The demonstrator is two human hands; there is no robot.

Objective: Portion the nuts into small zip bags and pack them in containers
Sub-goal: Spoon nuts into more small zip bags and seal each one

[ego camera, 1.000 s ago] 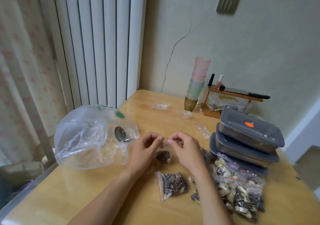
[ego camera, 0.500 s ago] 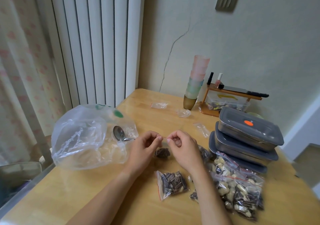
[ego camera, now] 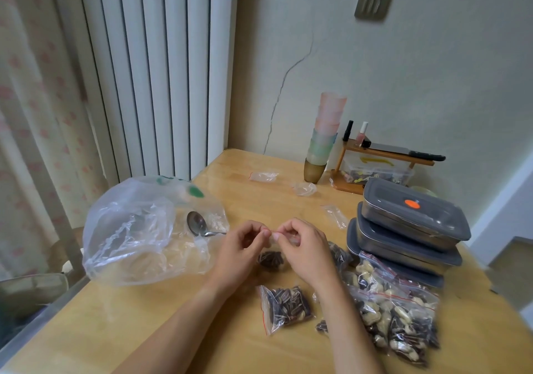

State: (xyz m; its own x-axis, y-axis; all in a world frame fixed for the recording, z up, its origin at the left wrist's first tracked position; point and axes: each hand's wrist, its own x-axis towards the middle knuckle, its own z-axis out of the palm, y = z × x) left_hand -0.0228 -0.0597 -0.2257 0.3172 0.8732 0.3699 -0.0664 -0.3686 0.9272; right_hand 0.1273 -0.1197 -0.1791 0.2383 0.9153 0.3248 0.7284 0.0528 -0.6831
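Basically both hands, left hand [ego camera: 241, 246] and right hand [ego camera: 300, 244], pinch the small bag [ego camera: 271, 259] by its top edge; it hangs below over the table [ego camera: 173, 330], seal running hand to hand.

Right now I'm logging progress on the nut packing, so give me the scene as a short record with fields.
left hand: pinches top of small zip bag
right hand: pinches same top edge
small zip bag: holds dark seeds, hangs between hands
sealed seed bag: lies on table near wrists
filled bags pile: beside containers
lidded containers: stacked, closed
spoon: on large clear bag
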